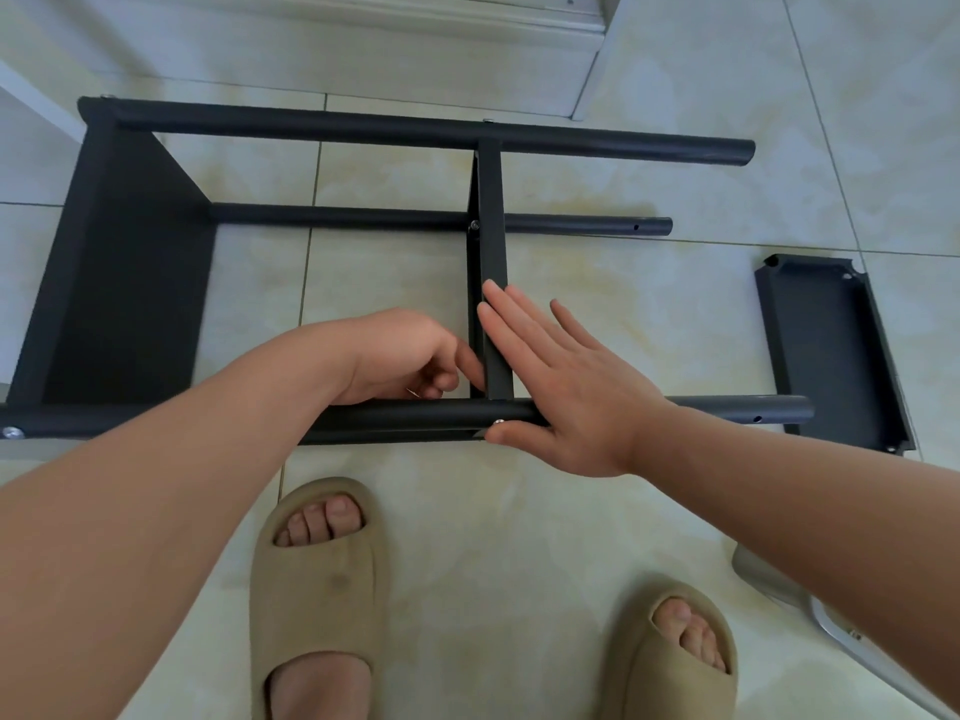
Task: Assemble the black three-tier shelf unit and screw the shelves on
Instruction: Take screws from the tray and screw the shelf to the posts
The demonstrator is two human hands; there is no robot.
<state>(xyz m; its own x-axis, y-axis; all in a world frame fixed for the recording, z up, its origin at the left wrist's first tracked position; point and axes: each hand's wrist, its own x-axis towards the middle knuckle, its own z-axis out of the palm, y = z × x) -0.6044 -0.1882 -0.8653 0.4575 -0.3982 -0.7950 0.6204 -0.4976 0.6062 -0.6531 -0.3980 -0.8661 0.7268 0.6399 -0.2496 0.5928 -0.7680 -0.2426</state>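
Worn on the head, one wide-angle view. Looks forward and steeply down at the tiled floor [649, 314], almost from straight above. Sits near the shelf frame [415, 132] lying across the middle, with forearms [156, 485] filling both lower corners and sandals [317, 579] at the bottom edge. Reaches as far as the white trim [415, 23] at the top, bowing straight lines toward the edges.

Shelf frame [415, 129]: on its side on the floor [623, 304]. End shelf [124, 283] at left, middle shelf [491, 226] at centre. Loose shelf [826, 345] on the floor, right of the pole ends. Left hand [400, 356] just left of the middle shelf; right hand [561, 387] against its right side, across the near pole [415, 415]. Two slippers [322, 579] in front of the frame.
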